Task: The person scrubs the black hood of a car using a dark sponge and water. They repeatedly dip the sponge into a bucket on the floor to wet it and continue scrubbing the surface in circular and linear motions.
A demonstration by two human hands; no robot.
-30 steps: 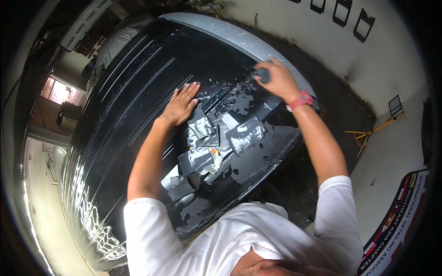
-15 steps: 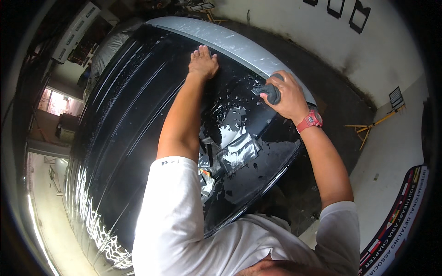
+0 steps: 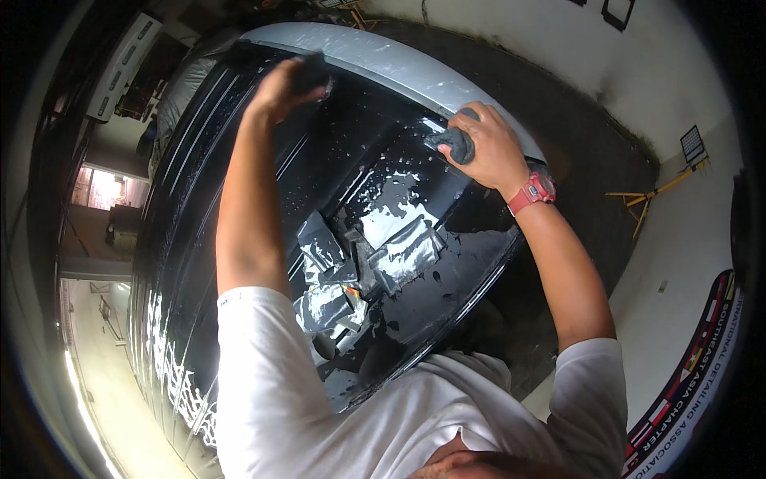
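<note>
A wet black car panel [image 3: 215, 199], like a roof, spreads under both arms, with a silver-grey edge strip [image 3: 351, 52] along its far side. My left hand [image 3: 275, 92] is at the panel's far left, fingers curled round a dark flat pad [image 3: 311, 73], blurred by motion; whether it touches the panel I cannot tell. My right hand [image 3: 495, 152] is at the far right by the strip, gripping a crumpled dark grey cloth [image 3: 456, 145] close to the surface. Between my arms lie several wet dark grey sheets [image 3: 405, 254], resembling sandpaper, amid pooled water.
At the right a work lamp [image 3: 692, 144] stands on a yellow stand [image 3: 638, 195] near the pale wall [image 3: 678, 72]. A printed dark banner [image 3: 686, 359] curves at the lower right. A silvery cover [image 3: 183, 92] lies beyond the panel's far left.
My left hand has swept left and outward along the panel, its dark pad now showing. My right hand has shifted slightly left and away from me with the cloth. More of the sheets are uncovered.
</note>
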